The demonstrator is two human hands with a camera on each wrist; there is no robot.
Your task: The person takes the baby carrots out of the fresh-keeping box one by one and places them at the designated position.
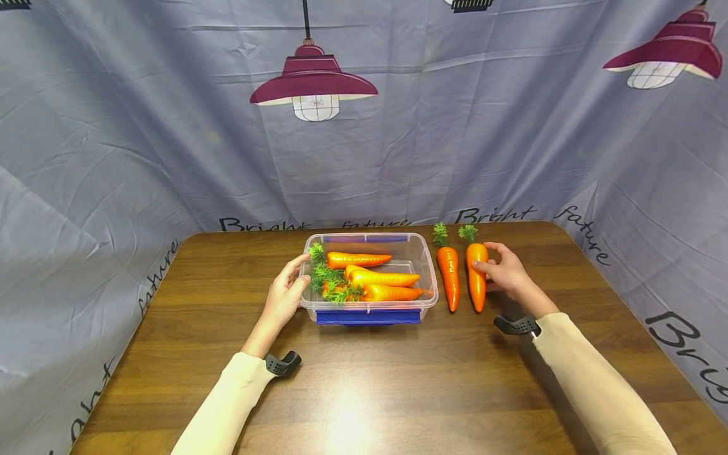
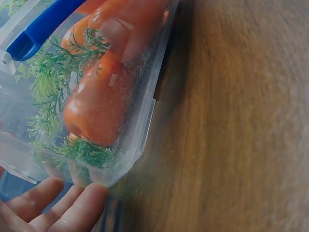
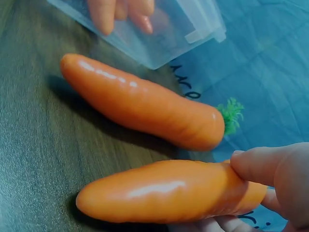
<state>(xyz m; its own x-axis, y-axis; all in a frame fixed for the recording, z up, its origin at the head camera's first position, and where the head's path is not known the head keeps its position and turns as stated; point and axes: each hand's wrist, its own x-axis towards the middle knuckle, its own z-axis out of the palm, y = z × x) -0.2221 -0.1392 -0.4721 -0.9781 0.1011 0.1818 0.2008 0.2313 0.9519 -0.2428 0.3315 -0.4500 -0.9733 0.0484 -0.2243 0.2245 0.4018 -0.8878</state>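
One carrot [image 1: 476, 289] is pinched by the right hand [image 1: 507, 273], beside a second carrot [image 1: 448, 278]; at least three more carrots [image 1: 383, 279] are held in one clear container [image 1: 424, 268] leftward, touched by the spread left hand [image 1: 283, 294]. One wooden table [image 1: 432, 379] is backed by grey printed curtain [image 1: 432, 151]. The pinched carrot's tip is pointed nearward, its long axis front-to-back.

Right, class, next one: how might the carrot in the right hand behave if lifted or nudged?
The carrot could be a little slippery, as its surface looks smooth and glossy. It's probably stiff: no dent shows where the right hand pinches it. Nudged loose, it may roll in a curve, since its body is rounded and tapered.
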